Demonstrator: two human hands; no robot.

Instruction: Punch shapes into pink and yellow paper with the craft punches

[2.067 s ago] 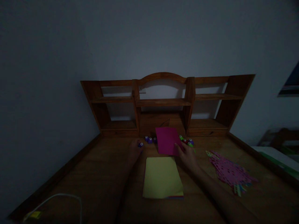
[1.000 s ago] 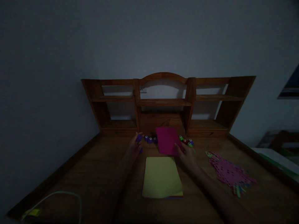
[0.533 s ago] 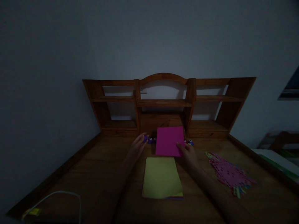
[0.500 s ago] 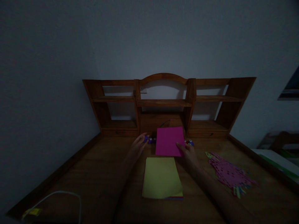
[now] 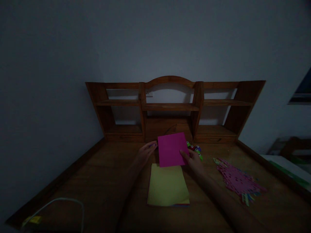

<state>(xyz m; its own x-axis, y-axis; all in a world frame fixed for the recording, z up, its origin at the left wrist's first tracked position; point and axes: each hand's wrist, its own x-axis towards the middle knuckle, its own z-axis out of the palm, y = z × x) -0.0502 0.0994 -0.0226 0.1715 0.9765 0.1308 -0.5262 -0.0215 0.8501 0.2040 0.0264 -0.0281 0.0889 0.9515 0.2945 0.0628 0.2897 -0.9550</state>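
My right hand (image 5: pixel 194 160) pinches the right edge of a magenta paper sheet (image 5: pixel 171 149) and holds it tilted up above the wooden desk (image 5: pixel 102 181). My left hand (image 5: pixel 145 152) reaches to the sheet's left edge, its fingertips closed on a small purple punch (image 5: pixel 152 145). A stack of coloured paper with a yellow top sheet (image 5: pixel 168 185) lies just in front of both hands. Small green, red and blue punches (image 5: pixel 195 149) sit beside my right hand. The room is very dark.
A heap of punched pink paper scraps (image 5: pixel 239 181) lies at the right. A wooden hutch with shelves (image 5: pixel 170 106) stands at the back of the desk against the wall. A white cable (image 5: pixel 60 202) loops at the front left.
My left hand lifted a purple punch off the desk and moved right to the sheet's left edge. My right hand raised the magenta sheet and shifted it slightly left, hiding the other purple punches.
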